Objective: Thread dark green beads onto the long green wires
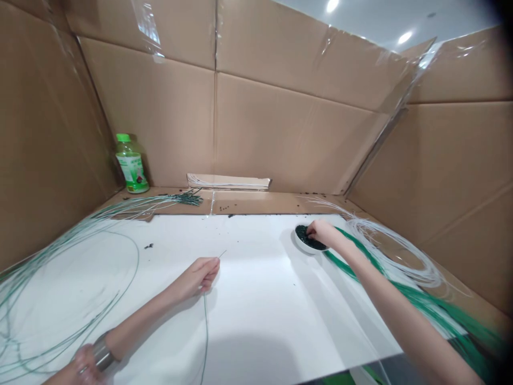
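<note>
My left hand [205,274] is closed in a pinch over the white board, left of the middle. Between its thumb and fingers runs a thin green cord [206,321]; a short tip sticks out past the fingertips, and the rest hangs down toward the front edge. To the right, my right hand [321,231] reaches into a small white bowl [308,248]. Tiny dark green pieces [303,234], bead-like in size, fill this bowl. The right fingertips are bunched together among the pieces, so whatever they pinch is hidden.
Bundled green cords [52,246] with dark tips [190,198] curve along the left. Coiled white cords [412,262] and bright green strands [436,305] lie at right. A green bottle [132,170] stands in the back left corner. Cardboard walls [272,128] enclose the white board [256,310].
</note>
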Motion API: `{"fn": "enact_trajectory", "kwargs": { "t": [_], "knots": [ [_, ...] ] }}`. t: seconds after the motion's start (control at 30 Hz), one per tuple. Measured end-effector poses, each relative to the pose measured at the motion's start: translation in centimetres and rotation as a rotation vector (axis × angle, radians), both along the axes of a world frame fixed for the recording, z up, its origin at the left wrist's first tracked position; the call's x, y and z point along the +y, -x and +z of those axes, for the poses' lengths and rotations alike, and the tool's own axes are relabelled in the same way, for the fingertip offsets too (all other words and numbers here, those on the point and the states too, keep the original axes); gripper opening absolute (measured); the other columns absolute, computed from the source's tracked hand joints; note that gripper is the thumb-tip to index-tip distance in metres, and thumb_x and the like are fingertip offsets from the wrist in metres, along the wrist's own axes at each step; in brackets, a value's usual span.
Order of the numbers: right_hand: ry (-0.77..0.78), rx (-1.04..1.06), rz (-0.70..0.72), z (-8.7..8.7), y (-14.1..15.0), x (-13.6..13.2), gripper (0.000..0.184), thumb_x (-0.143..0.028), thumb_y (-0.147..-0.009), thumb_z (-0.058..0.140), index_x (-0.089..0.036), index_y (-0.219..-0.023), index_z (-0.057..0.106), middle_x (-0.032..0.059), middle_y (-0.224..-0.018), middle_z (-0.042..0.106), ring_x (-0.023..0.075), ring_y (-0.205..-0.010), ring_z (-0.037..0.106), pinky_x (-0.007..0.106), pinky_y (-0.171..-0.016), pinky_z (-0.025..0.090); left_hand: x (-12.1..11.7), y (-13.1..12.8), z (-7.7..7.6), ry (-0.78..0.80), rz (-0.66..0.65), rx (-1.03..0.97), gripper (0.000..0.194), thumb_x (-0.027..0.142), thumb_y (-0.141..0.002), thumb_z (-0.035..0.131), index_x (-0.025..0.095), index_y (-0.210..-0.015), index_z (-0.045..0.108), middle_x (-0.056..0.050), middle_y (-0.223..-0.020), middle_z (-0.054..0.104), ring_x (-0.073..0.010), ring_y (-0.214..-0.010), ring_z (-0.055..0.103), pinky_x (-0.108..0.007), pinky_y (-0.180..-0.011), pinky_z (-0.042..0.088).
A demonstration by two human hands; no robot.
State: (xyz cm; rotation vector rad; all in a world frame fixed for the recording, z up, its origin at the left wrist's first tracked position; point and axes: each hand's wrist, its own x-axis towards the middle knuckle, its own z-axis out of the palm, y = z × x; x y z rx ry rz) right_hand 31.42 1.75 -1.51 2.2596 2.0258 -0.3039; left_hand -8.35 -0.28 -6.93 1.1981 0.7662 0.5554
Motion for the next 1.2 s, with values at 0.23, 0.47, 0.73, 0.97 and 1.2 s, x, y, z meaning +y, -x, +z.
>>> {"fn": "enact_trajectory", "kwargs": {
  "t": [0.23,0.47,0.73,0.97,1.2],
  "knots": [
    [-0.051,0.041,-0.022,1.9,0.5,-1.0,0.025,-0.033,-0.091,0.054,-0.015,-0.107,0.059,0.0062,-0.105,0.062,0.0152,-0.088,0.062,0.034,-0.077,0.054,-0.8,0.3,0.2,0.002,0.031,0.010,0.060,0.070,-0.066,0.060,0.020,-0.057,0.027,0.010,-0.054,0.018,-0.0029,-0.043,0.014,-0.019,-0.040,0.013],
    [-0.155,0.096,0.054,4.0,4.0,0.7,0.025,-0.034,-0.090,0.055,-0.014,-0.105,0.061,0.0055,-0.106,0.063,0.0168,-0.090,0.062,0.034,-0.078,0.053,-1.1,0.1,-0.3,-0.015,0.052,-0.001,0.054,0.061,-0.072,0.059,0.020,-0.056,0.028,0.009,-0.054,0.019,-0.0039,-0.044,0.014,-0.020,-0.041,0.013],
    [-0.122,0.175,0.128,1.6,9.4,3.0,0.025,-0.034,-0.090,0.055,-0.013,-0.103,0.061,0.0048,-0.102,0.064,0.0158,-0.087,0.062,0.033,-0.076,0.054,-0.1,-0.1,-2.1,-0.140,0.207,0.068,0.048,0.059,-0.078,0.048,0.021,-0.056,0.028,0.009,-0.051,0.020,-0.0048,-0.042,0.015,-0.022,-0.041,0.009],
    [-0.080,0.182,0.188,-0.6,10.4,3.5,0.023,-0.034,-0.091,0.054,-0.013,-0.096,0.062,0.0033,-0.094,0.065,0.0137,-0.081,0.063,0.031,-0.074,0.054,-0.3,0.2,-2.1,-0.276,0.152,0.171,0.045,0.047,-0.089,0.047,0.017,-0.057,0.037,0.007,-0.052,0.029,-0.0057,-0.044,0.024,-0.021,-0.044,0.018],
    [-0.040,0.130,0.202,-2.9,9.5,4.9,0.022,-0.034,-0.091,0.054,-0.015,-0.086,0.063,0.0014,-0.084,0.066,0.0111,-0.073,0.062,0.029,-0.072,0.053,-0.7,0.4,-0.7,-0.364,0.084,0.206,0.044,0.045,-0.091,0.046,0.016,-0.058,0.037,0.007,-0.053,0.028,-0.0059,-0.045,0.025,-0.020,-0.045,0.021]
  ]
}}
